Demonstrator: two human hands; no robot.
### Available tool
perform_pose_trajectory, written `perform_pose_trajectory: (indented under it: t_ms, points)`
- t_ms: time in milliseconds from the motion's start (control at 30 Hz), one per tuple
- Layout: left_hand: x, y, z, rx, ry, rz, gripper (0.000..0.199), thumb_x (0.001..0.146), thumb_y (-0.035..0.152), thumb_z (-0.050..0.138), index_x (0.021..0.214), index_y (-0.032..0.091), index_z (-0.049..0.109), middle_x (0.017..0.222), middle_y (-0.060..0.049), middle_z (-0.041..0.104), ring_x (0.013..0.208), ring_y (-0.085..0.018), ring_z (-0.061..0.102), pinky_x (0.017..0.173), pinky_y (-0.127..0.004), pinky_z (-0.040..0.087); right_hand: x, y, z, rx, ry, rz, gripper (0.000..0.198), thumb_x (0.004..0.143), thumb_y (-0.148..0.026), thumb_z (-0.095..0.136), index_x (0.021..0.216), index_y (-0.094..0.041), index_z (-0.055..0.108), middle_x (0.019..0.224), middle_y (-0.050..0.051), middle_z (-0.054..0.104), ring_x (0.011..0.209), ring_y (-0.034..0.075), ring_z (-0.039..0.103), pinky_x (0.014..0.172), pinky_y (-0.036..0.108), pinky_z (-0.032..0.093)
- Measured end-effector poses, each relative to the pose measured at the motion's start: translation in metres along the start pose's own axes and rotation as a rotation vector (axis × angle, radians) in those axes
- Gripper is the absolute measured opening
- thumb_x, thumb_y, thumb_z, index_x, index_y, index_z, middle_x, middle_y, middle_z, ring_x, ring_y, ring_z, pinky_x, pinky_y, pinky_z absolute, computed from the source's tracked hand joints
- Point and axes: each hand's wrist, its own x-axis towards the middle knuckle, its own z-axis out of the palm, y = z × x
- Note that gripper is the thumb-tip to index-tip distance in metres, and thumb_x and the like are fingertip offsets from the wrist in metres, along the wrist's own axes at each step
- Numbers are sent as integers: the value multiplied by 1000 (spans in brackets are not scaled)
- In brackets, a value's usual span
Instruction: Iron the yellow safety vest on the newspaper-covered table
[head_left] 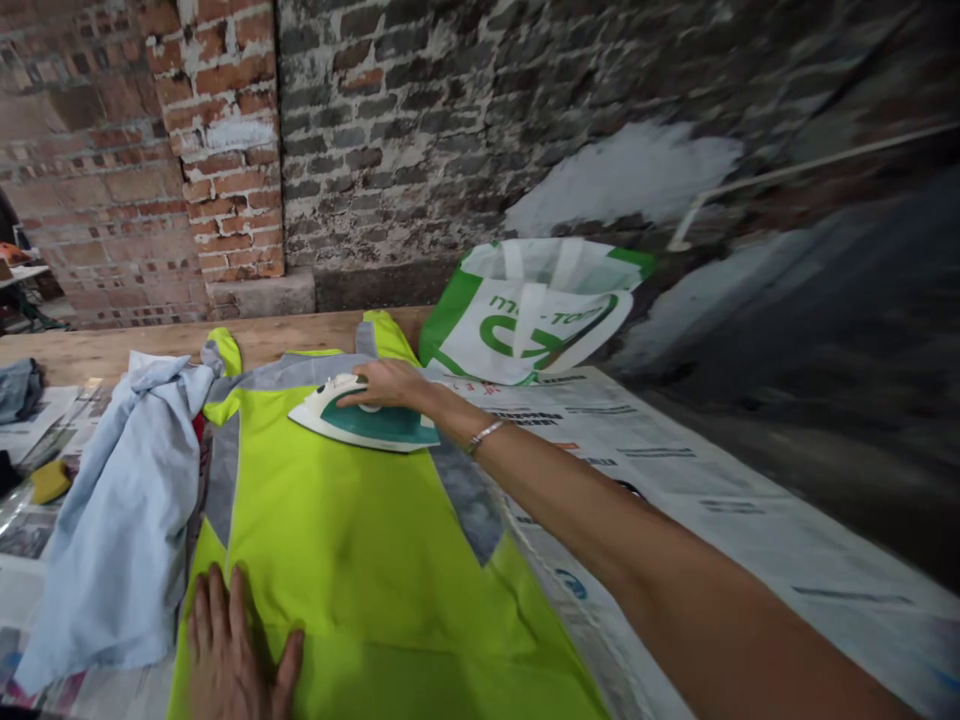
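A neon-yellow shirt with grey panels (337, 530) lies spread out before me. My right hand (394, 384) is closed around the handle of a white and teal clothes iron (375, 425), whose soleplate rests on the upper part of the shirt, its tip toward the left. Lower down, my left hand (232, 650) lies flat on the shirt near its left edge, fingers spread and holding nothing. The iron's cord runs down along the shirt's right side, partly behind my right arm.
Left of the shirt lies a crumpled light-blue garment (127, 520), with a yellow sponge-like block (50, 482) beyond it. Newspapers (720, 500) cover the wooden table (300, 330). A green and white shopping bag (540, 310) stands at the back against a brick wall (420, 130).
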Motion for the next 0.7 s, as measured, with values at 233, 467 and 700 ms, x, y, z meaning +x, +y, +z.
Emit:
perform_pose_trajectory:
  t_ms: [233,467,700]
  points:
    - [3,5,-4,32,27,9,75,97,56,51,150,4,42,148,-31,51,142,-48,45,103,-60,48,-88,-58,-7,-11,-66,-277,53,88,-74,67,104,-24,75,94,9,81,95,29,76,71,29,44]
    - [4,6,-3,38,38,23,71,99,53,50,148,2,44,146,-32,51,140,-49,45,101,-59,49,-76,-84,-7,-42,-30,-158,60,93,-74,60,119,-21,72,108,15,80,106,33,75,81,33,50]
    - [3,8,-5,27,28,8,70,98,51,52,148,2,44,150,-32,49,143,-48,42,104,-59,46,19,-89,2,3,83,44,70,99,-73,48,126,-13,71,121,24,75,119,34,69,94,38,51]
